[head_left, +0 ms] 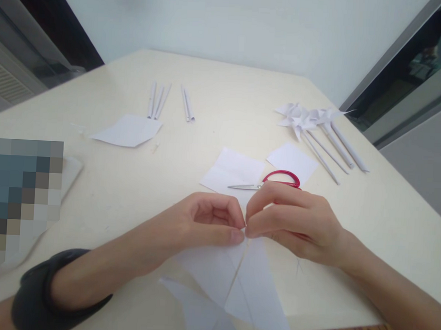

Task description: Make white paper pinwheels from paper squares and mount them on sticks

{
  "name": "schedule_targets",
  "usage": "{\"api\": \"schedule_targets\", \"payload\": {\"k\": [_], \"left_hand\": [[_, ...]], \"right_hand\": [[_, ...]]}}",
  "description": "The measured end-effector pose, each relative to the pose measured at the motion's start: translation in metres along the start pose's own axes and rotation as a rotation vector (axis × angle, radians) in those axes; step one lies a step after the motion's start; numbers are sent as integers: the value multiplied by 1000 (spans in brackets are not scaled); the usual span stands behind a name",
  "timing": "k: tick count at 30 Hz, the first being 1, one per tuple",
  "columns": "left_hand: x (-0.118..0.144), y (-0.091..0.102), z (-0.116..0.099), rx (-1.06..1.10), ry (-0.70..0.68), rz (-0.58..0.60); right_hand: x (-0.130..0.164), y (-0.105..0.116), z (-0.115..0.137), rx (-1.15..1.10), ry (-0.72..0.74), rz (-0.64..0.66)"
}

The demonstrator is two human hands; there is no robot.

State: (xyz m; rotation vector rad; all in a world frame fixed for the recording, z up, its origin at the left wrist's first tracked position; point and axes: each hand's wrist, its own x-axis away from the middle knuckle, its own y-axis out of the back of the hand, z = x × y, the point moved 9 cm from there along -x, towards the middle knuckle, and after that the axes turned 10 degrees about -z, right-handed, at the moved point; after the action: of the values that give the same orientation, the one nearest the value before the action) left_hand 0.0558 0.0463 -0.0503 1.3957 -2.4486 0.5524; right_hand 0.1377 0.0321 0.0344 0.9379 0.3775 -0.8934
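Fingertips of both hands meet at one spot: left hand (pixel 206 223) curled, thumb and forefinger pinched on the top edge of the paper (pixel 236 284); right hand (pixel 291 223) likewise pinched on that edge, touching the left.

Paper: white sheet, creased or cut along a line running down from the pinch point, two flaps spreading toward the near table edge and overhanging it. It lies below and toward the person from the fingers, with its top held between them.

Scissors (pixel 271 181): red handles, blades shut, just beyond the right hand, resting on a white sheet (pixel 233 173).

Other items: small square (pixel 292 161) beside the scissors; finished pinwheels (pixel 311 123) on paper sticks, far right; rolled sticks (pixel 164 100), far centre; folded sheet (pixel 128 129), left; table (pixel 388 213), cream. Dark band on the left wrist.

Risk, as judged: the paper is thin and held only at one point, so a pull of the hands apart could tear it along the line; a slackened pinch would let the overhanging flaps slide off the table.
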Motion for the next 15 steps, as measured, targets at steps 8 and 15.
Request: {"api": "schedule_targets", "payload": {"k": [8, 15], "left_hand": [[4, 10, -8, -10, -143, -130], [18, 20, -31, -367, -458, -347]], "right_hand": [[1, 4, -11, 75, -150, -72], [2, 4, -26, 32, -394, -169]]}}
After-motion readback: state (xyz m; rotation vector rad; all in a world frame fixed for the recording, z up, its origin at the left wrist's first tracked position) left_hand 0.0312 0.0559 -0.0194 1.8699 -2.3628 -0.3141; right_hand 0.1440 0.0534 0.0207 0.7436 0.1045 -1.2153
